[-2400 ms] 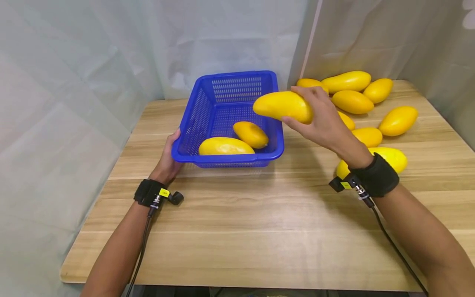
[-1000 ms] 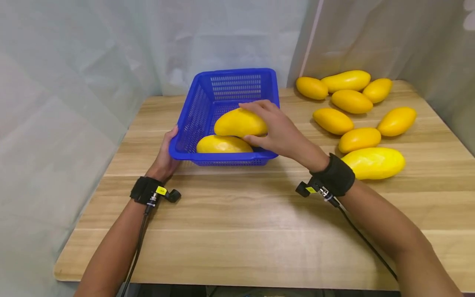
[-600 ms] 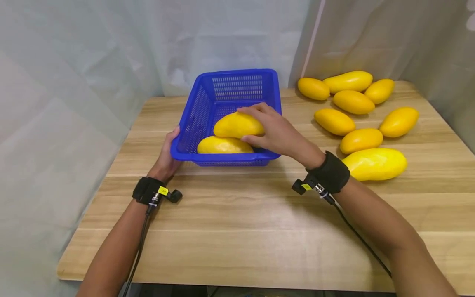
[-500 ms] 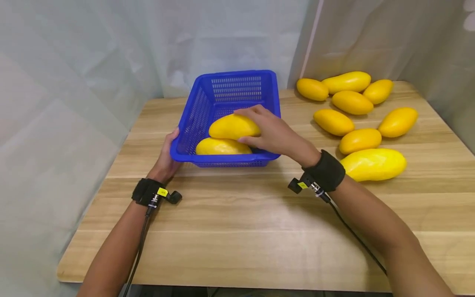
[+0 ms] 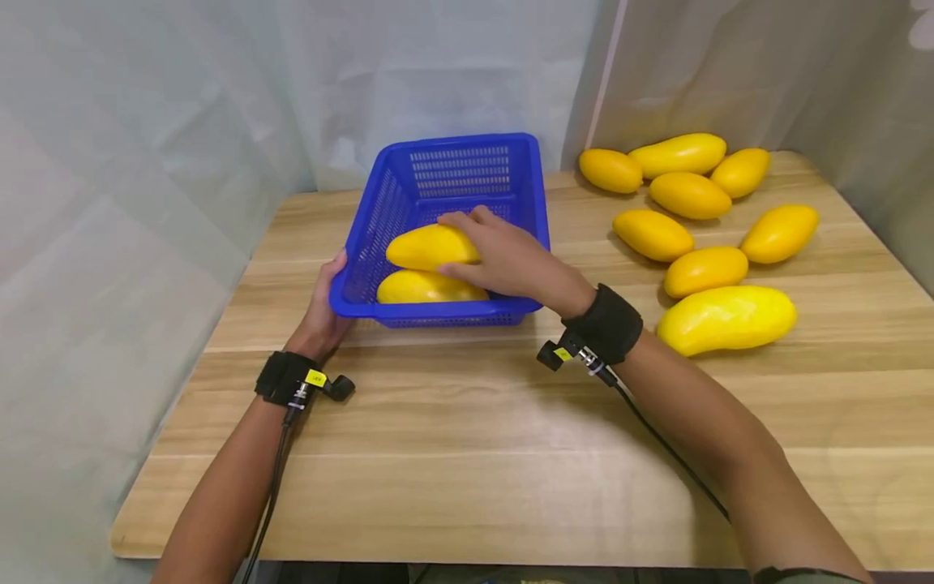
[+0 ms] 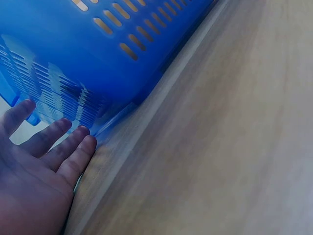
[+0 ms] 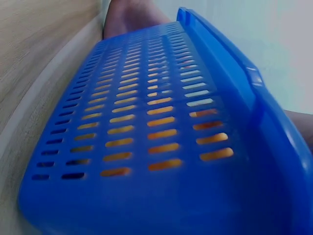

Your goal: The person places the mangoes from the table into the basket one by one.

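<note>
A blue slotted basket point(image 5: 536, 182) stands on the wooden table point(image 5: 474, 422) at the back centre. My right hand point(image 5: 499, 255) reaches over its near right rim and grips a yellow mango point(image 5: 423, 246), fingers curled over the top and thumb on the near side. That mango lies against a second mango point(image 5: 419, 288) by the front wall. My left hand point(image 5: 324, 312) rests on the basket's near left corner, thumb by the rim. In the left wrist view its fingers point(image 6: 58, 147) lie straight along the basket wall point(image 6: 98, 54). The right wrist view shows only the basket's slotted wall point(image 7: 146, 132), with yellow behind the slots.
Several loose mangoes lie on the table's right side, the largest point(image 5: 726, 318) nearest me and the others point(image 5: 689, 195) behind it toward the curtain. Pale curtains close off the back and left. Bare wood runs along the front of the table.
My right hand brought the mango from above the basket's right rim down into the basket and slid it left. The left hand stayed at the corner.
</note>
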